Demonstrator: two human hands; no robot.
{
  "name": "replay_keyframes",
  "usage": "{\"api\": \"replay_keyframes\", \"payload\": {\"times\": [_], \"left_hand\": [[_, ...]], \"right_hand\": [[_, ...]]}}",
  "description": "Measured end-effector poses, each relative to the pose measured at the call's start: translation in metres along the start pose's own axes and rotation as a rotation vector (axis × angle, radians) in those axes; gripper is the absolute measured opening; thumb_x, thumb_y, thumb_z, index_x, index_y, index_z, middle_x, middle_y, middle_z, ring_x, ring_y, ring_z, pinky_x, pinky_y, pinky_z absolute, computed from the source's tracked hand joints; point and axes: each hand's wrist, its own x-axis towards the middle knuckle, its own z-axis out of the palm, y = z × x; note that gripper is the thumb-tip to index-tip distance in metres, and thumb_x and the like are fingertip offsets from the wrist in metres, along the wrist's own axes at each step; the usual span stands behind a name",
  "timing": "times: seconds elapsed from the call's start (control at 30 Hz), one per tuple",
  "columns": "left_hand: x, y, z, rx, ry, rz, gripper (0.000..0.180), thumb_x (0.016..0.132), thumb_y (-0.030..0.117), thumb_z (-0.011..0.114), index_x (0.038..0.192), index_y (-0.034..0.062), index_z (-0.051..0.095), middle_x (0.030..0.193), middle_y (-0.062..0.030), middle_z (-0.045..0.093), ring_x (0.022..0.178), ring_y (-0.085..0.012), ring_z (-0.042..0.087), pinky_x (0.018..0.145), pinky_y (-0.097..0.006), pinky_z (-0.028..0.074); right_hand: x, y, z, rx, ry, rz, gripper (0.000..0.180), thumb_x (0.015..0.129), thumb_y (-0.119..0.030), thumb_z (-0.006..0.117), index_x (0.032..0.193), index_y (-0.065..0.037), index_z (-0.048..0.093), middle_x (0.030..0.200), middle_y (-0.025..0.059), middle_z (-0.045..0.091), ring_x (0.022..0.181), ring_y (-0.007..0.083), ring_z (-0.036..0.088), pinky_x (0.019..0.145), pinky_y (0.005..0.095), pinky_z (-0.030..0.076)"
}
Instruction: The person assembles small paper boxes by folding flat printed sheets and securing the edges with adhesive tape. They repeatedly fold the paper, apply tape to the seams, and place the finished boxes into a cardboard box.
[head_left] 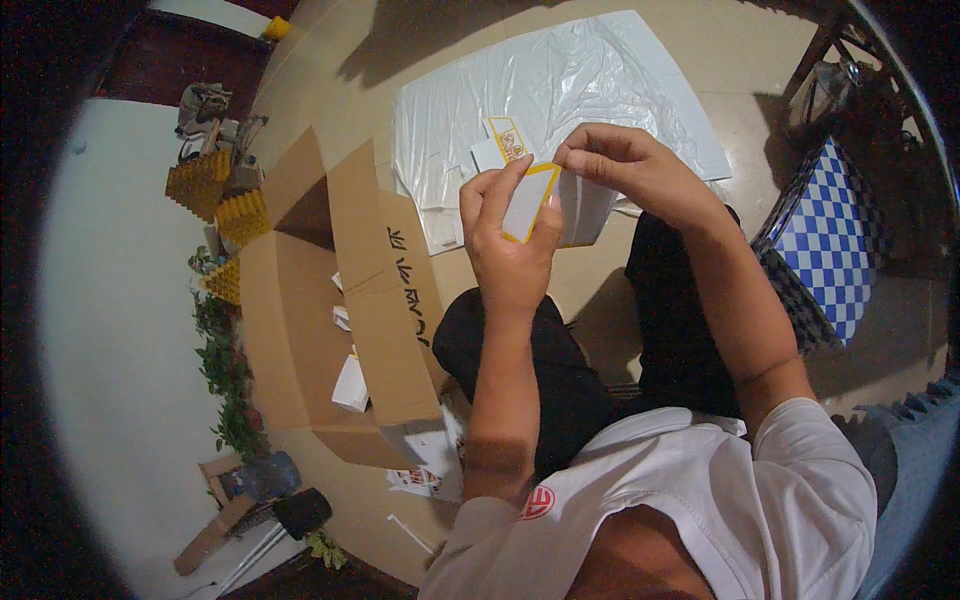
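In front of me, my left hand (508,225) grips a small white paper box (530,204) with yellow edges, thumb on one side and fingers on the other. The closed fingertips of my right hand (640,168) pinch at its upper right corner. Just beyond, a flat white piece with a yellow border and printed pattern (508,140) rests on a plastic-covered white board (440,120). A pale greyish-white object (588,212) shows below my right fingers, partly hidden by my hands and the paper box.
An open cardboard carton (385,350) stands to my left with several white paper boxes (350,384) inside. On the right is a blue-and-white checkered item (825,240). Green plants (228,370) and yellow stacked objects (240,215) line the left wall. Printed scraps (415,482) lie beside the carton.
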Motion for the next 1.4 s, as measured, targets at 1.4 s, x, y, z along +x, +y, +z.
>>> {"api": "replay_keyframes", "payload": {"times": [1.4], "left_hand": [[0.038,-0.01,0.05,0.261,-0.36,-0.087,0.047,0.07,0.004,0.065,0.116,0.0091,0.067,0.11,-0.0137,0.054,0.107,-0.0266,0.052,0.096,-0.036,0.04]], "right_hand": [[-0.194,0.447,-0.237,0.086,0.758,0.827,0.027,0.083,-0.026,0.055,0.085,-0.002,0.067,0.076,0.0096,0.063,0.069,0.0186,0.061,0.064,0.0335,0.049]]}}
